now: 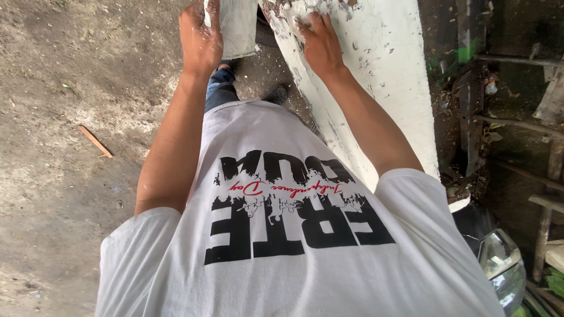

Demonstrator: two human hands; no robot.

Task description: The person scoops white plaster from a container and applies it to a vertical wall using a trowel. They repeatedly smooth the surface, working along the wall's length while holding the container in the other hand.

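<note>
The right hand (320,44) presses flat on the white panel (376,76). The left hand (200,38) grips a grey sheet (238,26), which might slip and drop.

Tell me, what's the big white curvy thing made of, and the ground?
White panel: probably metal or plastic, coated in matte white filler or primer; chipped patches show darker stuff beneath. The right hand presses on it. Ground: looks like rough, stained grey concrete.
</note>
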